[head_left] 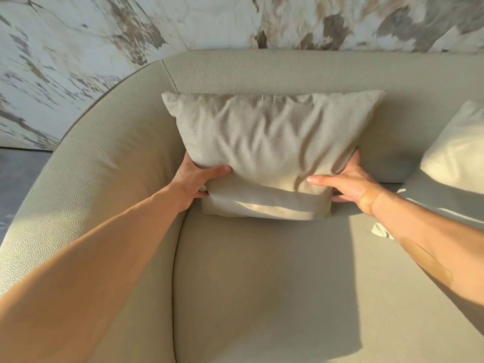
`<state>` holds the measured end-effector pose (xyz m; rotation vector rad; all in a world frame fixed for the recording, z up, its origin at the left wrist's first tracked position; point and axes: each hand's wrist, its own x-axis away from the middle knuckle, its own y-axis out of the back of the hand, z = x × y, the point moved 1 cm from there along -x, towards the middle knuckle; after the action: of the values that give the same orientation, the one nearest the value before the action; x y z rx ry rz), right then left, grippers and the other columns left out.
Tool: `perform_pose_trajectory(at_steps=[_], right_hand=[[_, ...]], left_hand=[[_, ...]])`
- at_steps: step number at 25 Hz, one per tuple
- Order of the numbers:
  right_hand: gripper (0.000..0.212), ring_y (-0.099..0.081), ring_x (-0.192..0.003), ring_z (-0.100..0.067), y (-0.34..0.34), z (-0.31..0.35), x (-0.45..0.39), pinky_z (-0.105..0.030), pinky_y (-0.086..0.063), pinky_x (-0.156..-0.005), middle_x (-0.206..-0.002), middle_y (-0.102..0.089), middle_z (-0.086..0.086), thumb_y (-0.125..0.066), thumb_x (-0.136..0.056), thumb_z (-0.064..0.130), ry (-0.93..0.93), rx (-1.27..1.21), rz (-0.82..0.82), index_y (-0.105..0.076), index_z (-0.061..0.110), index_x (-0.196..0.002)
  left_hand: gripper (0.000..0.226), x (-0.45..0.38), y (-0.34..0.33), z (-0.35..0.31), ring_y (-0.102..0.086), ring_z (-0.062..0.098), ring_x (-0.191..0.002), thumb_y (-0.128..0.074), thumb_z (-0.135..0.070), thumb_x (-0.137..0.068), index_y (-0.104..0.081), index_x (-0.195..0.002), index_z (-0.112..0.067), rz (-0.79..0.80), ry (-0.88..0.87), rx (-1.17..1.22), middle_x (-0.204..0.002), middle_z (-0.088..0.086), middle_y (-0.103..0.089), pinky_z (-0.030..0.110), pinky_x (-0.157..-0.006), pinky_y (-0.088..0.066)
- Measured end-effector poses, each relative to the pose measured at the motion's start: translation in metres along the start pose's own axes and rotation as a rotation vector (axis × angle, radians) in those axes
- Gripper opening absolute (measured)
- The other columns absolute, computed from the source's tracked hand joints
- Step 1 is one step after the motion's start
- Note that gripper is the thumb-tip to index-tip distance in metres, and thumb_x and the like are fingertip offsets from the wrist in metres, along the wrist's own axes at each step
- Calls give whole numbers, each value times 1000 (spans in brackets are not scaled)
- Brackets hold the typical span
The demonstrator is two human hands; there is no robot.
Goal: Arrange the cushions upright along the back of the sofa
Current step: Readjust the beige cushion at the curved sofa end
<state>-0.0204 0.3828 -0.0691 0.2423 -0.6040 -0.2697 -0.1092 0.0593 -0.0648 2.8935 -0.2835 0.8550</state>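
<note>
I had both hands clamped on the beige cushion (264, 153) — left hand (195, 180) and right hand (348, 180) gripping its lower corners — as it stood upright against the sofa back (288, 72).

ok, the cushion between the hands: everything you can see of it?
The cushion is square and beige, in a pebbled, leather-like cover matching the sofa. Its face is creased and its corners pointed. It stands roughly upright on the seat, leaning on the backrest near the curved left arm. The left hand and right hand grip its lower sides, thumbs across the front. Sunlight falls on its bottom edge.
</note>
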Motion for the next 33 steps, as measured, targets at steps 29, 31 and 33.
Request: perform_pose_trajectory(at_steps=[29, 31, 33], right_hand=[[128, -21, -146, -31, 9, 10, 33, -45, -26, -116, -162, -16, -6, -85, -62, 49, 209, 544, -287, -1, 25, -156], [127, -12, -148, -33, 12, 12, 51, -53, -24, -115, -164, -10, -3, -81, -62, 59, 196, 690, -284, 2, 31, -154], [124, -4, -150, -31, 19, 17, 72, -55, -21, -115, -165, -5, 0, -76, -65, 64, 153, 762, -267, 6, 37, -153]], left_hand=[[124, 35, 3, -7, -24, 17, -147, -85, -50, -67, 0, -156, -38, -296, -193, -335, -164, -7, -17, 32, -112, -25], [121, 52, 3, -13, -19, 14, -149, -84, -49, -69, -1, -156, -37, -315, -279, -452, -164, -8, -12, 33, -114, -25], [118, 68, -1, -19, -13, 11, -150, -82, -50, -70, -3, -157, -35, -305, -350, -558, -165, -9, -9, 37, -117, -25]])
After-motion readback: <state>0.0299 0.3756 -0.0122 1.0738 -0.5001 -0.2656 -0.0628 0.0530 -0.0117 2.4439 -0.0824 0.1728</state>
